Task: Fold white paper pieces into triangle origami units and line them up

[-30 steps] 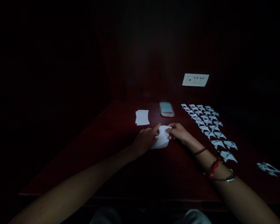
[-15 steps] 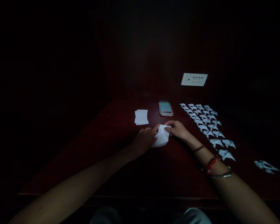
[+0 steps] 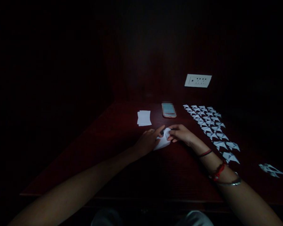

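Between my two hands a partly folded sheet of white paper [image 3: 163, 142] rests on the dark red table. My left hand [image 3: 148, 141] grips its left side, with the index finger stretched across the top. The right edge of the sheet is pinched in my right hand [image 3: 180, 133], thumb and fingers together. Just beyond my left hand lies a small stack of white square paper [image 3: 144, 118]. Rows of folded white paper figures [image 3: 211, 121] spread over the table to the right of my right hand.
Behind my hands a phone [image 3: 169, 110] lies screen up near the wall. A white socket panel [image 3: 198, 80] is on the wall. Another folded paper piece [image 3: 271, 169] sits apart at the far right. The table's front edge [image 3: 155, 200] runs close to my knees.
The sheet shows less area, its right part now bent in toward the left hand. My right fingers have curled inward and lowered slightly. The camera view has shifted a little.
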{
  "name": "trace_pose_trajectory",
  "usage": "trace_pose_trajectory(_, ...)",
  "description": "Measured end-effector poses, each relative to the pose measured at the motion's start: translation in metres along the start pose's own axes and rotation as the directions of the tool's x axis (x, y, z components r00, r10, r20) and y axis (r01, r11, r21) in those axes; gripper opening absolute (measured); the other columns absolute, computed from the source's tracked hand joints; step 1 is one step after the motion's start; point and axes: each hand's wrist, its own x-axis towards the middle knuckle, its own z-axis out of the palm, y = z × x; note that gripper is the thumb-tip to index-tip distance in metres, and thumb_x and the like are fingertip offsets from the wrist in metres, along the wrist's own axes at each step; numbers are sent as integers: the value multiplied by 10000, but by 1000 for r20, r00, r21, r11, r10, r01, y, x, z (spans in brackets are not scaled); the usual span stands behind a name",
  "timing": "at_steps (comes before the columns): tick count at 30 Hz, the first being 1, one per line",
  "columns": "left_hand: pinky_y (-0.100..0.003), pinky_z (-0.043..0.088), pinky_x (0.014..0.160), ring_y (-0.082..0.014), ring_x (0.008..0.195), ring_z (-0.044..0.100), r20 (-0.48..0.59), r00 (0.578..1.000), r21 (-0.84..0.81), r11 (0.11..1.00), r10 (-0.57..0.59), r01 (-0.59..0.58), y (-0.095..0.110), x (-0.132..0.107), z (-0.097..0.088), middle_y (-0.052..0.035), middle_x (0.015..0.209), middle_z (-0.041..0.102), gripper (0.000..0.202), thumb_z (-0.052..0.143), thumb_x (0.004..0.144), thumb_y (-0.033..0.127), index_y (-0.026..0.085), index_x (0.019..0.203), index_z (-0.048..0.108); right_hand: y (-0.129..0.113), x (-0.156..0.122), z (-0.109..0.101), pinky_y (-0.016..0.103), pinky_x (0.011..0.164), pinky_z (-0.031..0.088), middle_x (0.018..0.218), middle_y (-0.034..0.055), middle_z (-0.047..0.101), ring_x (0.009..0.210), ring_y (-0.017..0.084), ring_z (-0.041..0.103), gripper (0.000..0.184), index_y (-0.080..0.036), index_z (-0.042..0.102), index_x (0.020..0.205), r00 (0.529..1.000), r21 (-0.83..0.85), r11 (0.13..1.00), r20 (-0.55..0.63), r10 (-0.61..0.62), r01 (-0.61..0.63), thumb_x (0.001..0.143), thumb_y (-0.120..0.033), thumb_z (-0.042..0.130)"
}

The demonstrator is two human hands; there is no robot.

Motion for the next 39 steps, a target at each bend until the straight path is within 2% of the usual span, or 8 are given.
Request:
trace_pose_trajectory(7,-336,360,785,-177,894,486,-9,1000,-55,998,5,-5,2,0,-6,-11,912,567,472,420,768,169,227,1219,295,7,5,-4,165,415,460,573,17,611,523,107,580,257,-125,611,854,993,-108,987,1,-119,118,633,-49,505)
trace_pose_trajectory(11,-318,378,745,-165,829,513,-33,999,-64,998,-8,5,3,1,-7,-21,880,565,323,397,784,196,213,1106,412,8,5,-3,166,434,464,601,22,624,520,93,567,261,-125,643,832,995,-107,989,-8,-99,97,617,-47,518)
trace_pose_trajectory(20,-268,388,722,-139,808,531,-30,999,-136,991,-18,14,4,0,-9,-6,897,571,177,399,792,196,194,951,475,4,-2,0,172,489,457,636,27,632,537,83,544,223,-110,656,769,998,-45,997,-2,-55,55,558,-79,592)
trace_pose_trajectory(23,-250,394,720,-128,814,538,-16,999,-202,979,-29,25,4,0,-11,1,898,579,205,388,802,206,199,990,469,4,-4,-1,160,495,445,642,32,632,547,76,542,185,-104,656,755,997,-20,998,57,-60,61,582,-150,606)
trace_pose_trajectory(27,-248,388,734,-126,831,534,-15,999,-209,978,-30,26,2,0,-11,-7,924,580,210,357,824,223,193,969,506,5,-3,-2,177,487,439,594,42,621,514,78,533,189,-95,655,676,997,-48,996,17,-78,79,643,-263,574)
trace_pose_trajectory(33,-245,381,713,-115,788,531,-20,1000,-166,986,15,-18,-1,0,-8,6,857,594,208,351,834,240,193,863,551,13,4,1,180,473,418,610,19,617,478,69,515,153,-110,628,720,992,-178,977,-23,-124,118,573,-127,593)
trace_pose_trajectory(36,-245,389,694,-114,776,534,-44,998,-191,981,-41,31,-2,1,-8,6,843,593,152,412,802,237,194,885,532,14,5,4,188,484,415,605,-4,613,485,79,525,255,-137,605,797,976,-278,944,-73,-207,179,544,-123,616)
trace_pose_trajectory(39,-254,399,689,-119,764,534,-59,995,-211,976,-76,62,-3,1,-8,8,842,584,147,483,759,230,199,898,517,10,0,6,200,541,418,631,-8,622,558,99,554,264,-161,600,824,915,-413,857,-118,-386,308,564,-113,599)
